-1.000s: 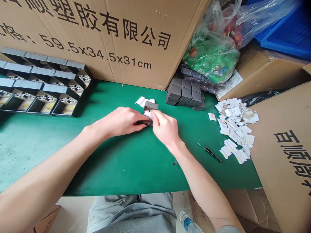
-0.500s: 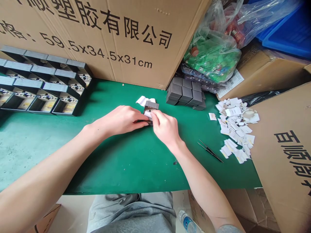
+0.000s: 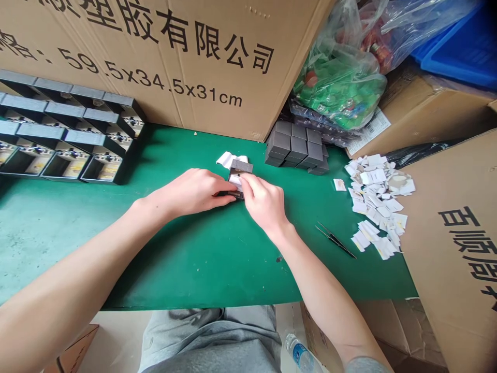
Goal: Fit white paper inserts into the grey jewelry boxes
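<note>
Both my hands meet over a small dark grey box [image 3: 240, 167] lying on the green mat [image 3: 186, 259]. My left hand [image 3: 190, 192] grips the box from the left, its fingers running under and along the near side. My right hand [image 3: 264, 203] comes in from the right, with thumb and fingers pinching a white paper piece [image 3: 235, 181] against the box. Most of the box is hidden by my fingers. A crumpled white paper strip [image 3: 232, 159] lies just beyond it. Black tweezers [image 3: 336, 241] rest on the mat to the right of my right hand.
Several black compartment trays [image 3: 66, 134] stand at the left. Stacked dark grey boxes [image 3: 297, 147] sit behind my hands. A pile of white paper pieces [image 3: 375, 199] lies on the right. Cardboard cartons [image 3: 155, 62] and plastic bags [image 3: 337, 83] border the mat.
My hands stay on the box, with only slight finger shifts at the white paper. The whole view has drifted a little as my head moved.
</note>
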Demonstrator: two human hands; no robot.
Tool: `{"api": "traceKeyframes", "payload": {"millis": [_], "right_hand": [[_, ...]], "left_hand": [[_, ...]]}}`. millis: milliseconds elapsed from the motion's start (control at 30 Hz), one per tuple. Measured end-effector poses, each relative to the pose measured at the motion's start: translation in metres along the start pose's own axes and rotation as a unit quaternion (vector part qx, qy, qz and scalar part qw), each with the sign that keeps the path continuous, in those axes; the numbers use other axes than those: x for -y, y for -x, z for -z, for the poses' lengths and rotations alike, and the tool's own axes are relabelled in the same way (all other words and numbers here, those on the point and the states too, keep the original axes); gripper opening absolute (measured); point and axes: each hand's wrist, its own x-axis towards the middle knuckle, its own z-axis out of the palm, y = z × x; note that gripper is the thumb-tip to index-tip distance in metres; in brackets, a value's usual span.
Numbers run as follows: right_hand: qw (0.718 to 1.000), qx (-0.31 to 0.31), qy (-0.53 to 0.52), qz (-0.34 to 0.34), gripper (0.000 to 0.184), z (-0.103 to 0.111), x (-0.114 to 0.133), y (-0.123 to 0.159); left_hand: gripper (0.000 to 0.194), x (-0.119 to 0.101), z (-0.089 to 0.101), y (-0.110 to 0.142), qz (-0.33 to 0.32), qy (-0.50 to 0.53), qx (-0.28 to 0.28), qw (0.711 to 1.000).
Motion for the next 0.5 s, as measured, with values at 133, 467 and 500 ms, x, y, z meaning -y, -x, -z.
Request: {"api": "traceKeyframes", "payload": {"millis": [133,467,500], "right_hand": [[1.0,-0.005,0.002,-0.001,0.036,0.0002,0.0013,-0.0006],[0.999,0.047,0.007,-0.013,0.034,0.0045,0.0037,-0.0021],[0.999,0.05,0.01,-0.013,0.033,0.005,0.0043,-0.0025]], "left_hand": [[0.032,-0.0006,0.0009,-0.0004,0.0,-0.003,0.005,1.0],[0.032,-0.001,0.0016,-0.0002,0.006,0.008,0.007,1.0],[0.031,-0.0009,0.0014,-0.0001,0.006,0.006,0.006,1.0]]}}
